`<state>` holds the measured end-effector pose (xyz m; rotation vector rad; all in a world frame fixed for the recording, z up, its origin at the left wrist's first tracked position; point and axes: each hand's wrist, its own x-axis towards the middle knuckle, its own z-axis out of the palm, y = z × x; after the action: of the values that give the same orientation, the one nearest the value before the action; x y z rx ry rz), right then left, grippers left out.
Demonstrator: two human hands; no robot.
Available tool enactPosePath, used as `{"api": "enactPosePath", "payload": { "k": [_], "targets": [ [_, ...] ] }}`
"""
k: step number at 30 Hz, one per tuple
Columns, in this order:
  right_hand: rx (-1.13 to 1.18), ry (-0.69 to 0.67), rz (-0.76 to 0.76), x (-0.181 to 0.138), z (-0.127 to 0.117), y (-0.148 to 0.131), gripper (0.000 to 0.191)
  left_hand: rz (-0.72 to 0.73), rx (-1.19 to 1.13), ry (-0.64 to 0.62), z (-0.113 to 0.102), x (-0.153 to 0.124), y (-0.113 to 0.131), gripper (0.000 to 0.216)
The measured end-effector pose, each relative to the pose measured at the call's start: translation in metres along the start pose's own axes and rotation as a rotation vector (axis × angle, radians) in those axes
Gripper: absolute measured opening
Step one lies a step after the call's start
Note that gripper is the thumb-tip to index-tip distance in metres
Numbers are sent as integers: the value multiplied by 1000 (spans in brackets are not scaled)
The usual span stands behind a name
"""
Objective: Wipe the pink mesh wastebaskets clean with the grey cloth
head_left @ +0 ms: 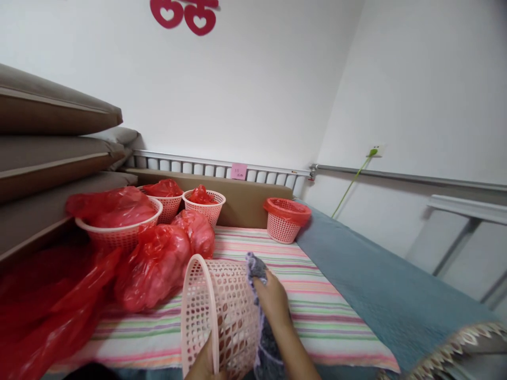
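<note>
Right hand [273,298]: one, closed on a grey-purple cloth [270,345], pressing it to the base end of the basket; forearm rises from the lower right, thumb toward the basket.

Left hand [203,363]: one, at the mouth's lower side, apparently gripping the rim; fingers partly hidden, skin showing through the lattice.

Pink basket [235,295]: one, perforated plastic, tipped sideways between the hands, mouth leftward, above the near part of the striped sheet [328,322]; contact with the sheet cannot be told. Judged light, fairly stiff, smooth, slightly flexible in the wall. Best hold: the thick rim, with support at the base.

Cloth: judged soft, limp; best bunched in the fingers.

Adjacent, left: red plastic bag [156,269], filled, beside the basket.
</note>
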<state>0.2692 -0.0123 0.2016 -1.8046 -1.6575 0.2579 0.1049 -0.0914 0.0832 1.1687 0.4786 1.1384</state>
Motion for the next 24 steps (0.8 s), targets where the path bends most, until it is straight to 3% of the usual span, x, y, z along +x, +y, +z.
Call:
{"api": "enactPosePath", "payload": {
  "k": [6,10,15,20,24],
  "targets": [
    [428,-40,-400,-52,6,-82,31,-150,-6,141,13,-2,27,84],
    [444,-14,-459,-63,8,-94,35,-224,-17,152,21,3,44,71],
    [176,52,-411,-37,13,-46,38,-304,-77,146,29,2,53,66],
    [-240,149,-42,12,3,37,37,-306,-123,60,36,-2,58,69],
    [-358,175,67,23,-2,64,34,-288,-105,73,34,-5,54,72]
  ]
}}
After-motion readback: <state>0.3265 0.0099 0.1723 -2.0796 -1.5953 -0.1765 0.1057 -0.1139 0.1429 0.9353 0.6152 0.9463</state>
